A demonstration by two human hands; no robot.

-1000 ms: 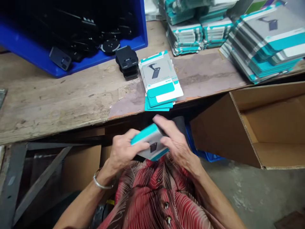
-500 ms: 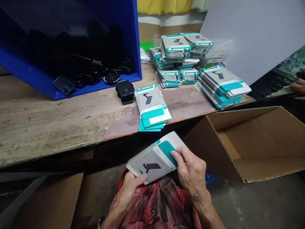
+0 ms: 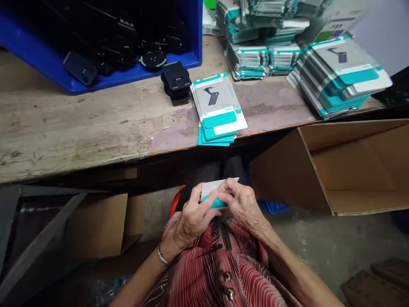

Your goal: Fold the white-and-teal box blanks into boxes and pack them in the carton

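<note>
Close to my body, over my lap, I hold a white and teal flat box (image 3: 211, 186) end-on, so mostly one edge of it shows. My left hand (image 3: 195, 214) wraps its left side, with the thumb on the teal part. The fingers of my right hand (image 3: 242, 202) pinch its upper right end. Just beyond, at the table's front edge, lies a small stack of matching flat boxes (image 3: 220, 102) printed with a picture of a dark phone holder. A black phone holder pile (image 3: 177, 81) sits left of that stack.
A blue bin (image 3: 134, 79) full of black parts stands at the back left of the wooden table (image 3: 79, 132). Bundled flat boxes (image 3: 247, 59) and a taller stack (image 3: 345, 72) are at the right. An open cardboard box (image 3: 284, 175) stands below the table's right side.
The flat box has been turned from face-up to end-on and drawn in. My left hand has shifted to its side, my right hand to its upper end. The view has tilted down.
</note>
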